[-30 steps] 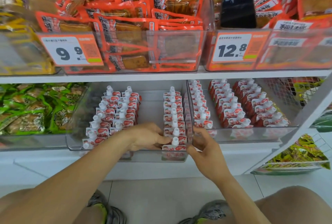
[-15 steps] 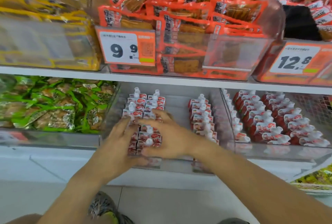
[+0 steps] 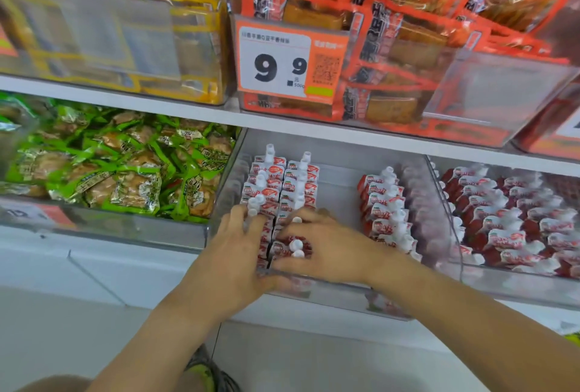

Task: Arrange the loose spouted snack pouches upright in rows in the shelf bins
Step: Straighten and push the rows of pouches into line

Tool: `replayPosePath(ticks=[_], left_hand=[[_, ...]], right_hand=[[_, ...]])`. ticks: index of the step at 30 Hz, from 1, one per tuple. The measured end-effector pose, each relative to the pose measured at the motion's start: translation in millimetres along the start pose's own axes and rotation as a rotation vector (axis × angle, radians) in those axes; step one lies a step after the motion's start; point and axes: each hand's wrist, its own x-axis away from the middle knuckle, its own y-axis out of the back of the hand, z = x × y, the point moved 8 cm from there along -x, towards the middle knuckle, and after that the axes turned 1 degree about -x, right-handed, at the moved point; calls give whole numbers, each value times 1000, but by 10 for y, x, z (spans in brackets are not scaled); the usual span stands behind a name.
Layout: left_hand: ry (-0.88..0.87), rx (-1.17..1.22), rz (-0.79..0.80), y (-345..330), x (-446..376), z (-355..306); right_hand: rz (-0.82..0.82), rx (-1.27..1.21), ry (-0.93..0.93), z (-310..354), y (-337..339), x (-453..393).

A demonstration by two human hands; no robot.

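Red-and-white spouted snack pouches with white caps stand in a clear shelf bin (image 3: 339,193). A double row of pouches (image 3: 282,181) fills its left side and a single row (image 3: 384,203) runs along its right wall. My left hand (image 3: 238,253) presses against the left side of the double row's front end. My right hand (image 3: 329,250) clasps the same pouches from the right, fingers over the tops and thumb at the front, with caps showing between them. The frontmost pouches are partly hidden under my hands.
A second clear bin (image 3: 452,203) to the right holds more rows of pouches (image 3: 518,222). Green snack packs (image 3: 125,178) fill the bin on the left. Above, bins of orange packs (image 3: 408,46) and yellow packs (image 3: 125,30) sit behind a 9.9 price tag (image 3: 279,65).
Both hands moved left from the single row to the front of the double row. In the last half second they stayed there, closing slightly on the pouches.
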Motion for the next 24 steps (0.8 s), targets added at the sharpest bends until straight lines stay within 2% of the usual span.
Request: replayPosePath(ticks=[4,9,19,21,24], left_hand=[[-9,-20,19,-3,2,-16],[0,-69,32,12,10,-39],[13,-118,44,-6,24,-44],[16,-127,52,-9,27,-33],[17,-152,74,-13,12,-30]], right_hand=[[49,59,77,51,-52,-49],[56,55,39,-36,-53,-53],[259,95,-20,-182,-7,84],[213,29,-63,-212,267,90],[5,9,-134,-404,594,-141]])
